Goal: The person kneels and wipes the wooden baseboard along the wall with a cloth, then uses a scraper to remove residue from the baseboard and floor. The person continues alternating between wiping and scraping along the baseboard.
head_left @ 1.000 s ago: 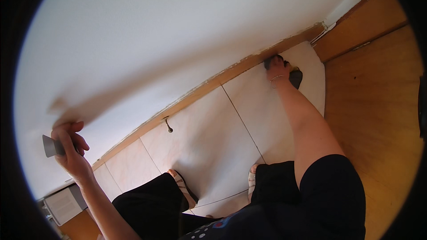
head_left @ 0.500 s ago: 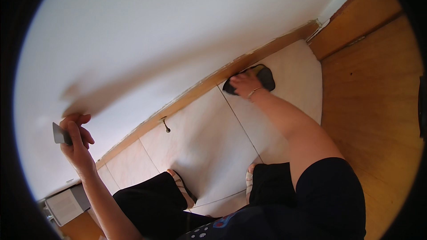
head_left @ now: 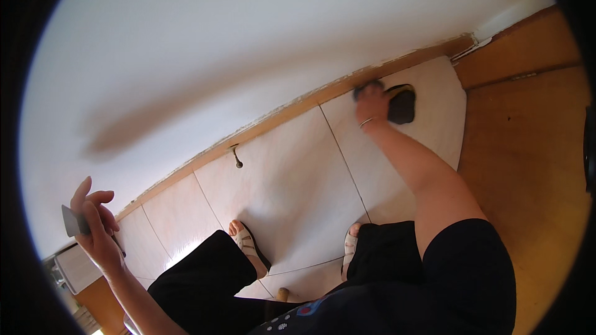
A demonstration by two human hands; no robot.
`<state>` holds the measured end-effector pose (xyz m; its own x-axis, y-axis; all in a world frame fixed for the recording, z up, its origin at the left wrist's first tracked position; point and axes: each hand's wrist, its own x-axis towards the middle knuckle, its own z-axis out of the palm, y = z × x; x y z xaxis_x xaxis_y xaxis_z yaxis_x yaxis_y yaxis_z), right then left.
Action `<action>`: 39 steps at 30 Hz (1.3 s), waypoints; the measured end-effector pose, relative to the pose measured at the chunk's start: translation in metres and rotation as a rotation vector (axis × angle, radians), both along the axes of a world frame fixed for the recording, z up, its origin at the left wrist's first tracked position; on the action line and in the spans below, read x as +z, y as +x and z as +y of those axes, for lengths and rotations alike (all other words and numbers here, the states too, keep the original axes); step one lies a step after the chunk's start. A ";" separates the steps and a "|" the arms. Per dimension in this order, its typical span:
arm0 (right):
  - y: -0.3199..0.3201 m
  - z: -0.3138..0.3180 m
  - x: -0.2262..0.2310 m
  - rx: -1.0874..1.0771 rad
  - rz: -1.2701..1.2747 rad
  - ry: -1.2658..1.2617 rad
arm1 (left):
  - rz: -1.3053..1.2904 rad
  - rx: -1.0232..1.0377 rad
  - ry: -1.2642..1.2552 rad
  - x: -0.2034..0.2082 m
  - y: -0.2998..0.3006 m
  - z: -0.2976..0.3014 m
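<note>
My left hand [head_left: 98, 226] is raised at the left, by the white wall, with some fingers curled and one pointing up. It holds a scraper [head_left: 74, 221], whose flat grey blade shows beside the thumb. My right hand [head_left: 371, 104] reaches down to the floor by the baseboard, blurred by motion. Its fingers are bent over a dark thing [head_left: 358, 93] that they mostly cover. Just right of the hand lies a dark, rounded, slipper-like thing [head_left: 403, 107] with a yellow edge. Whether the two dark things are joined cannot be told.
A wooden baseboard [head_left: 279, 116] with a ragged top edge runs along the white wall [head_left: 261, 37]. A small metal doorstop [head_left: 238, 160] sticks out from it. Pale tiles [head_left: 292, 192] lie under my sandalled feet. At right is a wooden door [head_left: 528, 142]; a tan stub [head_left: 282, 293] shows between my legs.
My right hand and the dark things have shifted a little to the right along the baseboard. My left hand has come lower, away from the wall, with one finger more stretched.
</note>
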<state>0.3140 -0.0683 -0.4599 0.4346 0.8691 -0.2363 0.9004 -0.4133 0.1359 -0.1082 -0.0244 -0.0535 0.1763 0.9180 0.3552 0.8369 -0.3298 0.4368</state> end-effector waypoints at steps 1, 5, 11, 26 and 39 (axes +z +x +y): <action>-0.022 0.002 0.003 0.092 0.099 -0.040 | -0.004 -0.002 -0.003 0.001 0.001 -0.001; -0.114 0.002 -0.012 0.408 0.269 0.322 | -0.008 -0.026 -0.001 0.003 -0.004 -0.005; -0.108 0.002 0.012 0.760 0.432 0.336 | -0.045 -0.076 -0.053 0.005 -0.003 -0.016; 0.095 -0.029 -0.017 -0.226 0.065 0.107 | -0.155 -0.207 -0.257 -0.015 0.034 -0.043; -0.134 -0.047 0.030 0.623 1.108 -0.214 | -0.635 -0.138 -0.812 -0.092 0.143 -0.074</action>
<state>0.1802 -0.1152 -0.4297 -0.5447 0.7536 -0.3679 0.6074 0.0520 -0.7927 0.0350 -0.0981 -0.1452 0.2947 0.9083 -0.2968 0.3526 0.1853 0.9172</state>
